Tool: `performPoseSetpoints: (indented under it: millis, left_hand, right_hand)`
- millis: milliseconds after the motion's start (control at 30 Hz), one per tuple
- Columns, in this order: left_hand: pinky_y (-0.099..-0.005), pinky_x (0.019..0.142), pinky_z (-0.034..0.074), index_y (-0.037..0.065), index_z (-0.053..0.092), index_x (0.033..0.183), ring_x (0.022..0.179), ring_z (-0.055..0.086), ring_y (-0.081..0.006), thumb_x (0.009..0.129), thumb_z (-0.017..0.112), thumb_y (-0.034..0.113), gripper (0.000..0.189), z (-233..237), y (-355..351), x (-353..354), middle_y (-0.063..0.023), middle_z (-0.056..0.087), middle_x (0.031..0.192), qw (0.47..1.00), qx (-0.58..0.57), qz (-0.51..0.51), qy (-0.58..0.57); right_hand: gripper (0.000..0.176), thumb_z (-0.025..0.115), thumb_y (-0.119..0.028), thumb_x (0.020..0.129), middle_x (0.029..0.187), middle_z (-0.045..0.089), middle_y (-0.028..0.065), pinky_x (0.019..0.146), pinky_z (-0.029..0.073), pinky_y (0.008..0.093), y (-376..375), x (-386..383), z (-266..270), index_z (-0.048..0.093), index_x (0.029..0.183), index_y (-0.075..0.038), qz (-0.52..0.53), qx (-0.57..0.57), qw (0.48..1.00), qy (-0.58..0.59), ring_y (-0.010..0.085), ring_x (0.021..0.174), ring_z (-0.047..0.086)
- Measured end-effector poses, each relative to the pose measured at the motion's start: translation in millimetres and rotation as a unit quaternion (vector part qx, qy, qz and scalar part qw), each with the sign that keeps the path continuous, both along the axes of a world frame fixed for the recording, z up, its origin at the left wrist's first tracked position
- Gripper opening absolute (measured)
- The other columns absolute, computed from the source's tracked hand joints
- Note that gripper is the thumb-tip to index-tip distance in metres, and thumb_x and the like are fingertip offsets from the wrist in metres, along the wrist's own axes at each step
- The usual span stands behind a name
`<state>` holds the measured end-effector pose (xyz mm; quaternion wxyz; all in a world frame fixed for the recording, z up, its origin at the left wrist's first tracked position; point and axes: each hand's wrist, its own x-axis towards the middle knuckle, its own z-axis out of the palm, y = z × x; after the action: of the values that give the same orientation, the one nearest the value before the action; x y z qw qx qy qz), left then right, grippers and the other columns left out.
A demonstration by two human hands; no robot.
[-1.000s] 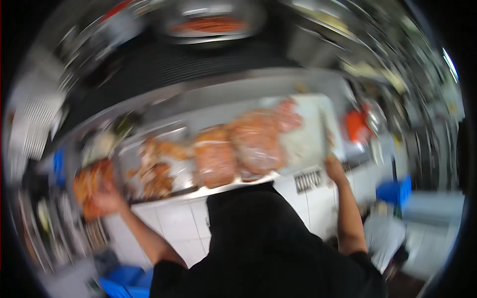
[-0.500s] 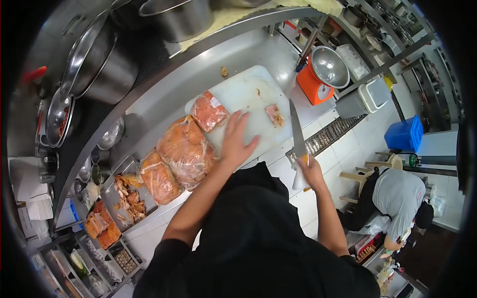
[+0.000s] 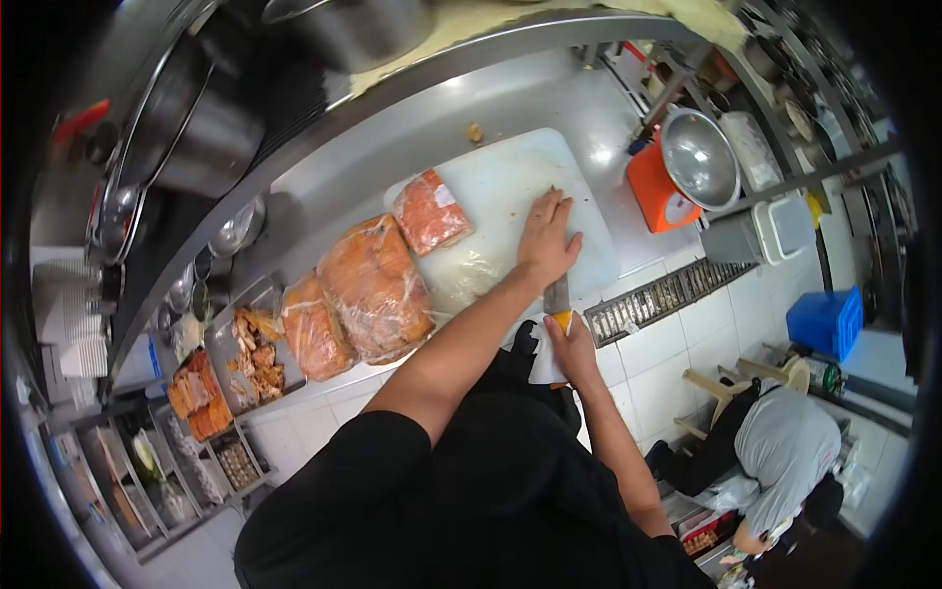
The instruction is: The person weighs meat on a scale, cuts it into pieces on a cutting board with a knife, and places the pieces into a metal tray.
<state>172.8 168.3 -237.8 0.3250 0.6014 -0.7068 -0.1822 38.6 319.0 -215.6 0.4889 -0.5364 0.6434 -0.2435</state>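
My right hand (image 3: 574,348) grips a knife by its yellow and white handle, and a white cloth (image 3: 546,361) hangs beside it. The knife's blade (image 3: 557,294) points away from me and runs under my left wrist. Over the right part of the white cutting board (image 3: 496,182), my left hand (image 3: 549,240) reaches out with fingers stretched and thumb apart, hiding the spot beneath it. A small plastic-wrapped slab of meat (image 3: 431,211) lies on the board's left end. Left of it are a large wrapped meat piece (image 3: 375,285) and another wrapped piece (image 3: 316,329).
A metal tray (image 3: 231,368) of meat scraps is at left, near unwrapped meat slabs (image 3: 199,395). An orange scale (image 3: 653,187) with a metal bowl (image 3: 701,157) stands beyond the board. Another person (image 3: 785,442) bends at lower right, near a blue bin (image 3: 824,322).
My left hand has moved right across the board, over where the small meat scrap lay. The knife has come in from the right, its blade now partly behind my left wrist. The view has shifted.
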Motion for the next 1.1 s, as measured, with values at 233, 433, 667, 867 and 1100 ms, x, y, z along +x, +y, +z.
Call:
performPoseSetpoints:
  millis: [233,433,667,867,1100]
  left_hand:
    - [-0.0474,0.12,0.039,-0.003,0.064,0.121,0.142,0.045,-0.0425,0.074,0.058,-0.012,0.048,-32,3,4,-0.0209,0.057,0.133,0.982,-0.074,0.085,0.15]
    - [-0.0492,0.118,0.04,0.0,0.066,0.113,0.141,0.046,-0.0427,0.075,0.058,-0.012,0.04,48,30,88,-0.0185,0.059,0.128,0.945,-0.155,0.135,0.256]
    - [-0.0451,0.108,0.045,0.002,0.061,0.117,0.125,0.053,-0.0385,0.075,0.055,-0.009,0.043,126,155,318,-0.0197,0.055,0.128,0.879,-0.241,0.388,0.137]
    - [-0.049,0.105,0.043,-0.003,0.066,0.116,0.114,0.059,-0.0377,0.105,0.055,0.018,0.027,74,322,519,-0.0212,0.066,0.121,0.763,-0.298,0.574,0.001]
    - [-0.052,0.103,0.043,0.009,0.071,0.123,0.121,0.061,-0.0373,0.098,0.067,0.031,0.034,42,407,569,-0.0178,0.065,0.129,0.708,-0.121,0.674,-0.173]
  right_hand:
    - [0.034,0.063,-0.026,0.106,0.101,0.072,0.014,0.084,0.052,0.0373,12,14,-20,0.064,0.121,0.005,0.05,-0.011,0.998,-0.023,0.0197,0.093,0.064]
    - [0.027,0.063,-0.02,0.106,0.103,0.071,0.0133,0.086,0.052,0.0357,15,79,51,0.063,0.118,0.004,0.134,-0.066,0.989,-0.012,0.0211,0.093,0.065]
    - [0.036,0.069,-0.026,0.102,0.097,0.073,0.0242,0.078,0.055,0.0451,36,251,96,0.061,0.121,0.003,0.361,-0.17,0.916,-0.024,0.0385,0.088,0.072]
    - [0.046,0.067,-0.038,0.1,0.102,0.071,0.0267,0.084,0.054,0.0519,77,377,138,0.06,0.128,-0.002,0.595,-0.152,0.786,0.078,0.0482,0.098,0.067]
    - [0.042,0.066,-0.036,0.1,0.105,0.07,0.0271,0.087,0.052,0.0531,69,372,135,0.06,0.123,-0.001,0.539,-0.118,0.828,0.099,0.0468,0.1,0.067]
